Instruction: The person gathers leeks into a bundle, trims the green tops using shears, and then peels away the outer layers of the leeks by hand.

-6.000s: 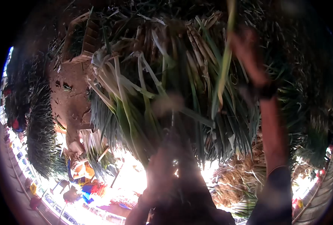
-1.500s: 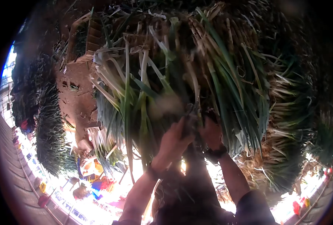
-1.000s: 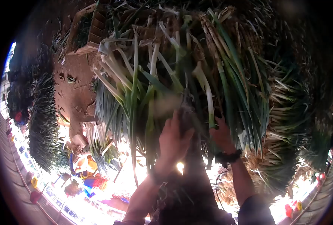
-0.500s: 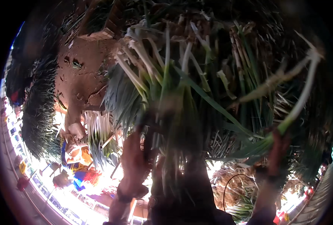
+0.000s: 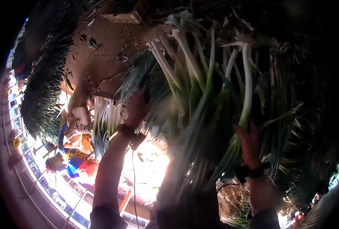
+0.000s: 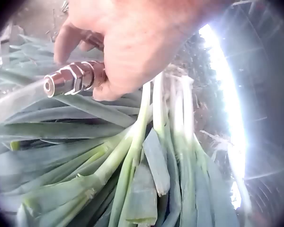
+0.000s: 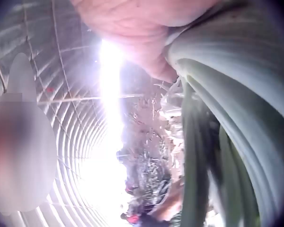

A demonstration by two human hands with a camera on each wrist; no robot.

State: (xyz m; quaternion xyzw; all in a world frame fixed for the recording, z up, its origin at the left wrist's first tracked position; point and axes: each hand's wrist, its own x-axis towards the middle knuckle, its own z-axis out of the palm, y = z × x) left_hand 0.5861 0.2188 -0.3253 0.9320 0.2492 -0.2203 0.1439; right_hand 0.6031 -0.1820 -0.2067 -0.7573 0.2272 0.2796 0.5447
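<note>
My right hand (image 5: 249, 143) grips a leek (image 5: 247, 78) by its green part, its white shaft and roots pointing away over the pile. In the right wrist view, long green leaves (image 7: 241, 123) fan out from below the hand. At the left of the pile, my left hand (image 5: 137, 108) holds a metal nozzle (image 6: 71, 79) with hex fittings, its fingers curled round it. A pale streak extends from the nozzle's open tip. Leeks (image 5: 192, 57) lie side by side under and between both hands, white ends away from me. Below the left hand are more leeks (image 6: 151, 142).
A slatted crate (image 5: 123, 17) stands on bare soil (image 5: 97, 53) at the far left. A long leafy heap (image 5: 43, 103) runs along the left side. A smaller leek bundle (image 5: 106, 118) and coloured bags (image 5: 77, 164) lie near left. A thin cord (image 5: 134, 187) hangs below my left wrist.
My hands worked together at the middle about a second ago, then moved apart. The right hand swung a leek out right and has brought it back left. The left hand has risen leftward; the view has shifted.
</note>
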